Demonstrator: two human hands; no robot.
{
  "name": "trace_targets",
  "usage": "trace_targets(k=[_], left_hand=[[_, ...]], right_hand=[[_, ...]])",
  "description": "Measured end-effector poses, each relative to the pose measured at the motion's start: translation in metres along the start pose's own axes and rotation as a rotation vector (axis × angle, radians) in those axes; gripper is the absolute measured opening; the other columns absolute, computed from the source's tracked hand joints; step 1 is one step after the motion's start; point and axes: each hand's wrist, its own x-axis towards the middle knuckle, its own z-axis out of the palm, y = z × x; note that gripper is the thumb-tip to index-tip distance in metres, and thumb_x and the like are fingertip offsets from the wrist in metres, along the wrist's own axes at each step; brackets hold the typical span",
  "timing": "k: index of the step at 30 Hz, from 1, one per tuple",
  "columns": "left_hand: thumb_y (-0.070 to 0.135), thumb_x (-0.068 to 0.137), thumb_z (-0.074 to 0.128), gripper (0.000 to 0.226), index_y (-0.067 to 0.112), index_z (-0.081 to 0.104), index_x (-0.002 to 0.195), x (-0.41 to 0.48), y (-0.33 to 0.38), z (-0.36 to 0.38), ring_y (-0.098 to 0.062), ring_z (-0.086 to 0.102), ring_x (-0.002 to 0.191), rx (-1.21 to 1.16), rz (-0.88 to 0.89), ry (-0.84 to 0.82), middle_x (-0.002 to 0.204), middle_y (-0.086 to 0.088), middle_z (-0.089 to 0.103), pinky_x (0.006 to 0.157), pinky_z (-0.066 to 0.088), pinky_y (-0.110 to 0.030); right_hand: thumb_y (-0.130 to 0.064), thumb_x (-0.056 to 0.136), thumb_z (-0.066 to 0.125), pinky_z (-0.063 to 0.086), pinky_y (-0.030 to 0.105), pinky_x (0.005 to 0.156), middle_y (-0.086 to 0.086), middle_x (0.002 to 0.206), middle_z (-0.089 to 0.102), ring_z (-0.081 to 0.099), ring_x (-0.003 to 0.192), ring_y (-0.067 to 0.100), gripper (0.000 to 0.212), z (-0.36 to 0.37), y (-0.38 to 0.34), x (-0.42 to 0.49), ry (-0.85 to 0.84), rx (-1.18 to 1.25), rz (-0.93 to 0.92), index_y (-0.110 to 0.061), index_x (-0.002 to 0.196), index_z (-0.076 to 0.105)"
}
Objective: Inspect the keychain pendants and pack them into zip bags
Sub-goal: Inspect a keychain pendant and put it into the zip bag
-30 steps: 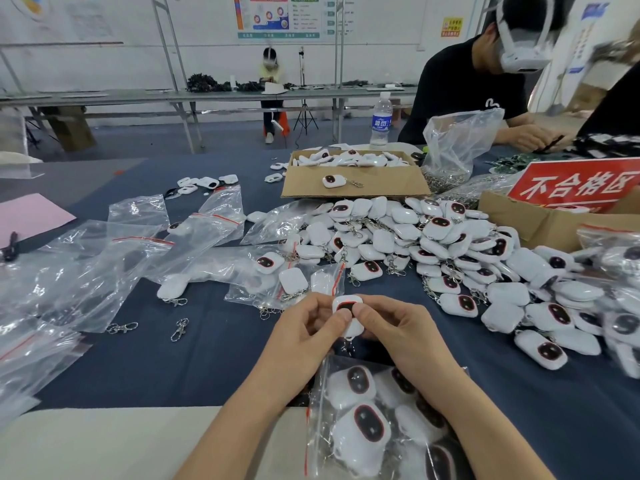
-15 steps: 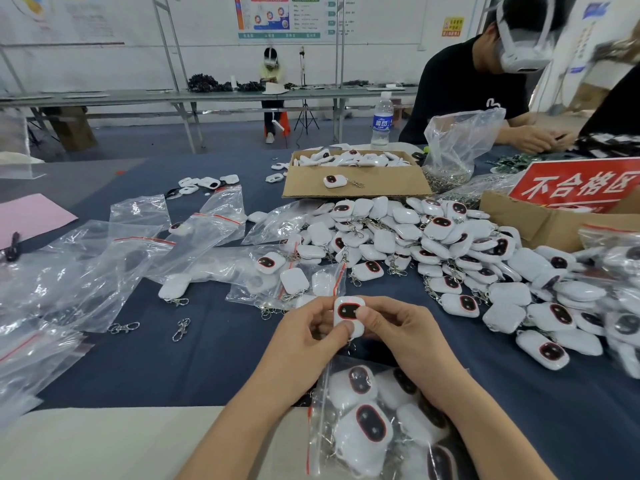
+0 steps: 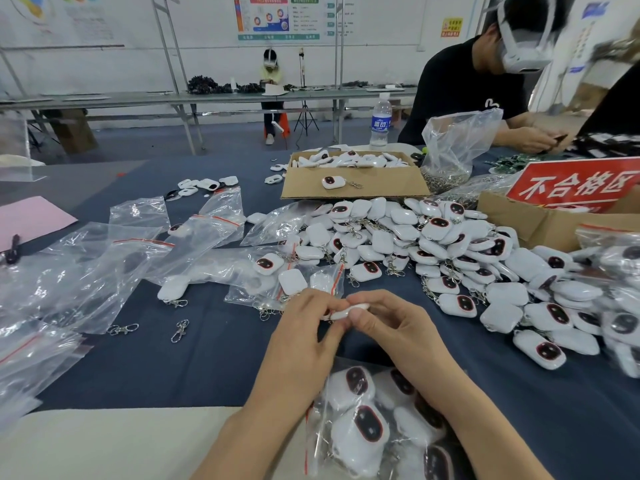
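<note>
White pendant [image 3: 347, 311] is pinched edge-on between curled fingers of the left hand [image 3: 304, 330] and right hand [image 3: 393, 323], apparently for its rim to be checked. A part-filled zip bag [image 3: 360, 431] is kept ready at six o'clock, the unsorted pile [image 3: 450, 251] at two o'clock.

One wide-angle head-worn camera faces forward and down across the table [image 3: 207, 368], close above the left hand [image 3: 304, 341] and right hand [image 3: 391, 327], reaching the far wall [image 3: 207, 36].

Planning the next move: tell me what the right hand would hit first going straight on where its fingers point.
Likely the left hand: the right hand points left across the pendant both pinch, and the left fingers lie right behind it.
</note>
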Motion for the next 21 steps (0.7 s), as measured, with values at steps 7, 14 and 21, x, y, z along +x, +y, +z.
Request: trace_targets(k=[7, 14, 21], left_hand=[[0.033, 0.093, 0.069, 0.01, 0.041, 0.065, 0.098, 0.0008, -0.0025, 0.0001, -0.002, 0.062, 0.1, -0.153, -0.074, -0.047, 0.1, 0.021, 0.067, 0.081, 0.044, -0.012], [0.024, 0.099, 0.063, 0.016, 0.039, 0.066, 0.104, 0.0016, -0.0033, -0.0026, -0.008, 0.066, 0.106, -0.421, -0.234, -0.125, 0.117, 0.013, 0.069, 0.089, 0.053, -0.027], [0.014, 0.099, 0.062, 0.021, 0.034, 0.07, 0.102, 0.0049, -0.0055, -0.0017, -0.001, 0.064, 0.071, -0.444, -0.359, -0.092, 0.09, 0.015, 0.072, 0.07, 0.051, -0.014]], right_hand=[[-0.022, 0.089, 0.068, 0.058, 0.026, 0.086, 0.008, 0.099, 0.079, 0.075, 0.096, 0.02, 0.006, -0.0034, 0.0027, 0.0002, -0.036, 0.09, 0.007, -0.018, 0.092, 0.072], [0.003, 0.097, 0.06, 0.052, 0.029, 0.098, -0.005, 0.121, 0.073, 0.069, 0.113, 0.016, 0.018, -0.0057, 0.0009, -0.0011, -0.087, 0.063, 0.088, -0.013, 0.089, 0.065], [0.0, 0.099, 0.057, 0.053, 0.034, 0.101, -0.001, 0.119, 0.074, 0.069, 0.113, 0.021, 0.032, -0.0051, -0.0048, -0.0028, -0.1, -0.019, 0.097, -0.021, 0.121, 0.066]])
